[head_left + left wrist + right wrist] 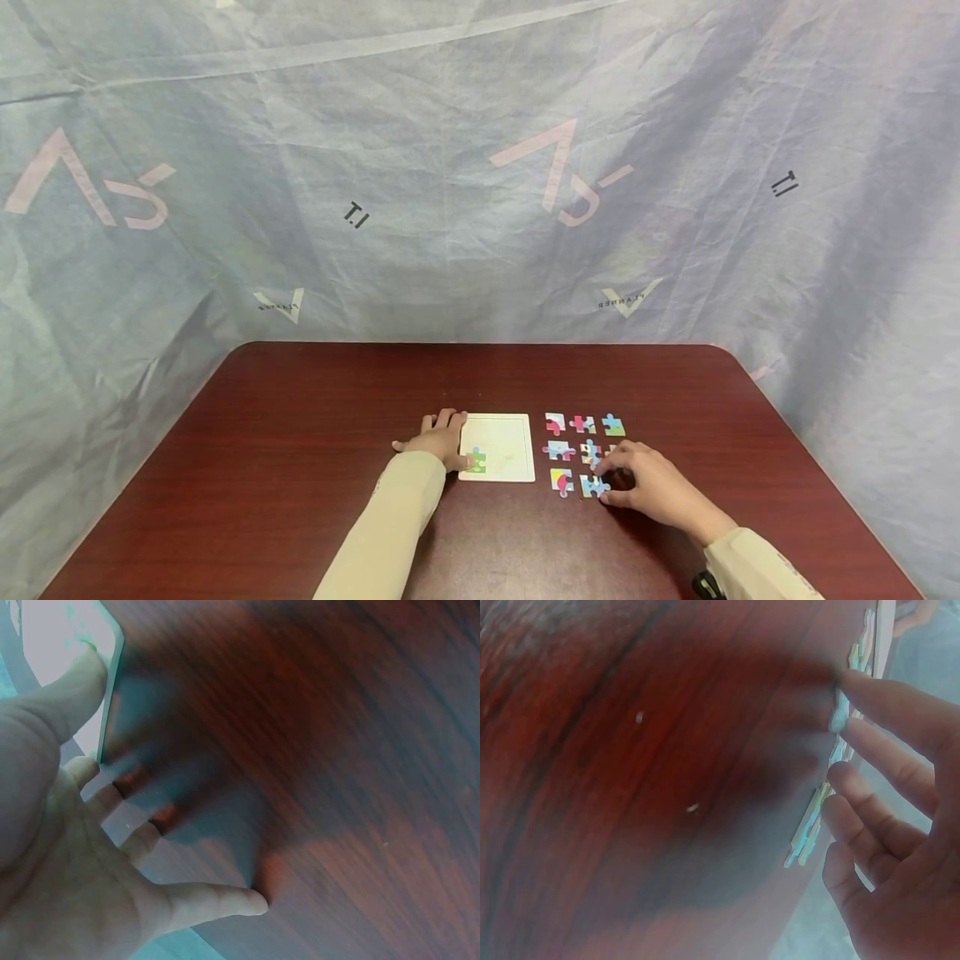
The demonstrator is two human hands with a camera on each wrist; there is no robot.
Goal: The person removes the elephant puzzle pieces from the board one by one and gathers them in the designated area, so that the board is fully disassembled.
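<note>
A pale square puzzle board [498,442] lies on the table, with a green puzzle piece [477,461] in its near-left corner. My left hand [437,442] rests at the board's left edge, fingers spread; its thumb [79,682] lies over the board, by the green piece. To the board's right, several loose picture pieces lie in rough rows. At the near right of these, my right hand [656,487] pinches a blue puzzle piece [592,486] between thumb and index finger. In the right wrist view its other fingers [874,817] are loosely bent above the table.
Other loose pieces include a pink-and-white one [555,423], a blue-and-green one [612,425] and a yellow-and-red one [562,481]. The dark red wooden table [315,417] has rounded far corners. A grey printed cloth [450,208] hangs behind and beside it.
</note>
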